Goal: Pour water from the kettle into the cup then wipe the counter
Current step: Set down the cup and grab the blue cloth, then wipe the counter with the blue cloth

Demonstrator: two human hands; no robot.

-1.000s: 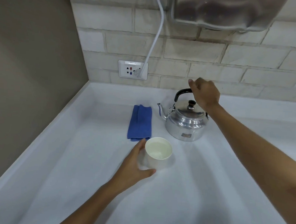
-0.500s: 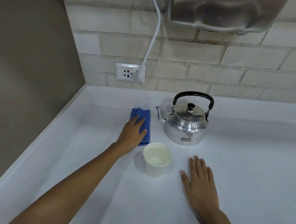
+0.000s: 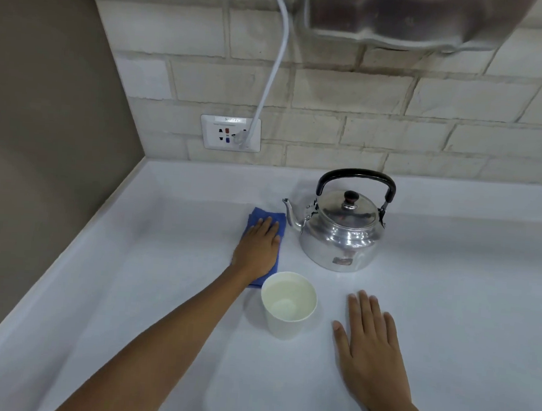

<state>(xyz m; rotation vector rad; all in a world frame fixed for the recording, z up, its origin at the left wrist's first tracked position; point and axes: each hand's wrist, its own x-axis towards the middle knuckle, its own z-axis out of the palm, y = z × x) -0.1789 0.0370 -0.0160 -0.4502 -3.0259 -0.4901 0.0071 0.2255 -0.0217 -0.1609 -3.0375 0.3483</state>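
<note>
Left hand: the left hand [image 3: 258, 247] lies palm-down on the folded blue cloth [image 3: 266, 218], fingers [image 3: 266, 224] spread flat, not gripping it.
Right hand: the right hand [image 3: 369, 347] rests flat on the white surface [image 3: 465, 299], fingers outstretched, holding nothing, just right of the cup.
Kettle: the shiny metal kettle with black arched handle [image 3: 341, 232] stands upright behind the cup, spout toward the cloth.
Cup: the white paper cup [image 3: 287, 304] stands upright between the hands, water inside.
</note>
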